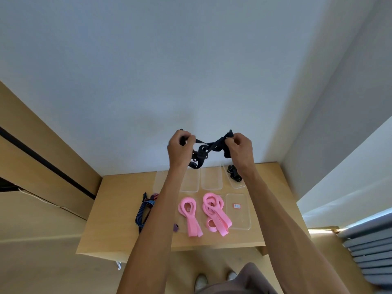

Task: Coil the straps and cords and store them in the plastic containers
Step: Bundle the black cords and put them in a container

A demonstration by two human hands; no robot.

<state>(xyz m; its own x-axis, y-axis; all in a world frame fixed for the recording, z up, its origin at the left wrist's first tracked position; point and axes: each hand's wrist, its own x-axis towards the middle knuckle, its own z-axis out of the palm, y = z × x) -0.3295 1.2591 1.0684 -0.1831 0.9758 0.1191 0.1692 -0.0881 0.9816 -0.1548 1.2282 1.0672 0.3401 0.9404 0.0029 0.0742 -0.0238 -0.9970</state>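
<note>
head | we've got the tangled black webbing strap with plastic buckle (pixel 203 152) lifted high above the light wooden table (pixel 118 211) | left hand (pixel 180 146) grasping one end, right hand (pixel 238 148) pinching the other | clear plastic containers (pixel 238 211) below, pink ribbon straps (pixel 214 211) lying in two

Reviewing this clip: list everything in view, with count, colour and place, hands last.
black strap: one, black, tangled, held up between both hands above the table
pink straps: two bundles, pink, looped, on the near containers
clear containers: several, transparent, in two rows on the table
black cord: one, black, in the far right container
blue striped strap: one, dark blue, at the table's left edge
table: one, light wood, against the wall
left hand: grips the strap's left end
right hand: pinches the strap's right end
</note>
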